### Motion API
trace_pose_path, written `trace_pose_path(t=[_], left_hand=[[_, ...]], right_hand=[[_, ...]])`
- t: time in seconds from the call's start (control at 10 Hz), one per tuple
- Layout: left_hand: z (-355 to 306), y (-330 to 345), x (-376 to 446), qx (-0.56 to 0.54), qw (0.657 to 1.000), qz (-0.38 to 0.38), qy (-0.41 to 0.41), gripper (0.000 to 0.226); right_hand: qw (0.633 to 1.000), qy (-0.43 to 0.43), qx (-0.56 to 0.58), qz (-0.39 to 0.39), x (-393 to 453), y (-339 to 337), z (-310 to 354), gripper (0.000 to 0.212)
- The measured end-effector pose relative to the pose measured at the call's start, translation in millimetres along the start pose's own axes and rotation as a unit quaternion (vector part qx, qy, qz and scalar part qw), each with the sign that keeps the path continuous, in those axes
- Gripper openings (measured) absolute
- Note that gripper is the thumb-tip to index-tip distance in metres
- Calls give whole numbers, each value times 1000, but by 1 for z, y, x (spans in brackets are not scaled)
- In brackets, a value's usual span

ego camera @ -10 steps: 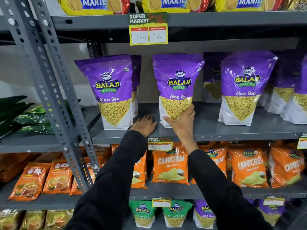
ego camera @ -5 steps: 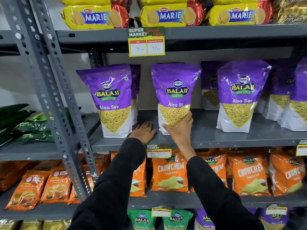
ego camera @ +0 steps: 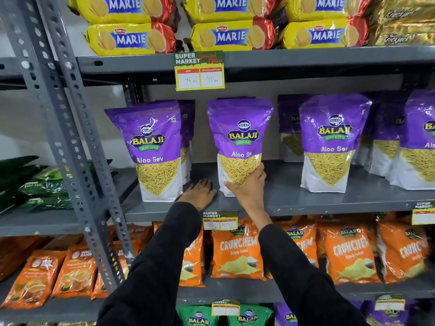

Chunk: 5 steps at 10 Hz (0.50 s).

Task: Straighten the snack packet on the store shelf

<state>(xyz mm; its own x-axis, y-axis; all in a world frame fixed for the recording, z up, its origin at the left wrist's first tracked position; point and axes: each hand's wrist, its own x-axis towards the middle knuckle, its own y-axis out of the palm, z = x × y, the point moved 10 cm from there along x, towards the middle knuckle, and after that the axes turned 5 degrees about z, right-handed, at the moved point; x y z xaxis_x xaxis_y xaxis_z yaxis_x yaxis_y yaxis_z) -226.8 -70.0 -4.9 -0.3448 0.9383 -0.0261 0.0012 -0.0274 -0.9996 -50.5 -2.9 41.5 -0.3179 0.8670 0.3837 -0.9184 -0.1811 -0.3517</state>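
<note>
A purple Balaji Aloo Sev snack packet (ego camera: 240,137) stands upright in the middle of the grey shelf (ego camera: 294,198). My right hand (ego camera: 249,187) grips its lower front, thumb on the left edge and fingers around the right side. My left hand (ego camera: 199,192) rests flat, palm down, on the shelf just left of the packet, between it and another Aloo Sev packet (ego camera: 153,149). Both arms wear black sleeves.
More purple packets (ego camera: 332,142) stand to the right. Marie biscuit packs (ego camera: 131,38) fill the shelf above, behind a price tag (ego camera: 199,71). Orange Crunchem bags (ego camera: 237,250) sit below. A perforated grey upright (ego camera: 66,142) stands at left.
The view has tilted so the shelves sit lower in frame. My right hand keeps its grip low on the packet, which stands a little straighter. My left hand stays on the shelf.
</note>
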Motion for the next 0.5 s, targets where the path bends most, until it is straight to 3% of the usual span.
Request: trace_pose_path(t=[0.4, 0.5], left_hand=[[0, 3, 1, 32, 999, 7, 12, 57], [-2, 0, 2, 13, 1000, -9, 13, 58]], right_hand=[[1000, 9, -5, 10, -5, -3, 1, 134], [1000, 2, 30, 6, -12, -2, 1, 147]])
